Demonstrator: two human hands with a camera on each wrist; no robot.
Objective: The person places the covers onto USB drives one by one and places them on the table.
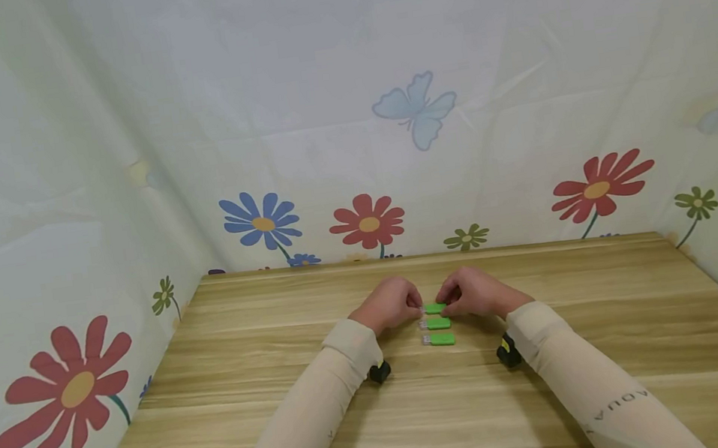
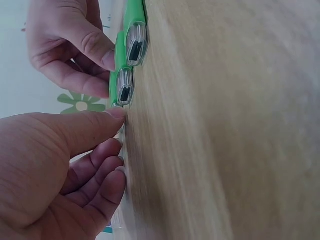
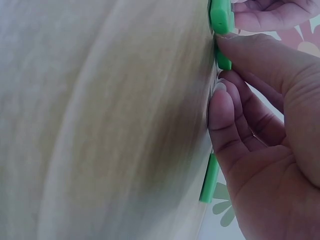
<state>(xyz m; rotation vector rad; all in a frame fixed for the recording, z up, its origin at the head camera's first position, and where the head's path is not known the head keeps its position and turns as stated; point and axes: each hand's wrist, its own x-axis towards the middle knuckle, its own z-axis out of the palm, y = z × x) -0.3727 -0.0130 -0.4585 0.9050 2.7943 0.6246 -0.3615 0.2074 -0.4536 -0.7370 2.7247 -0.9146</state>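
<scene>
Three green USB flash drives with clear plug ends lie in a column on the wooden table: a near drive, a middle drive and a far drive. My left hand pinches the clear end of the far drive from the left. Opposite it, my right hand pinches the green end. In the left wrist view the left thumb covers most of the far drive. The right wrist view shows the right thumb beside the far drive, and another green piece past the curled fingers.
A wood-grain table extends around the drives. White cloth with printed flowers and a butterfly hangs behind it and at the sides. Black wrist devices sit under both cream sleeves.
</scene>
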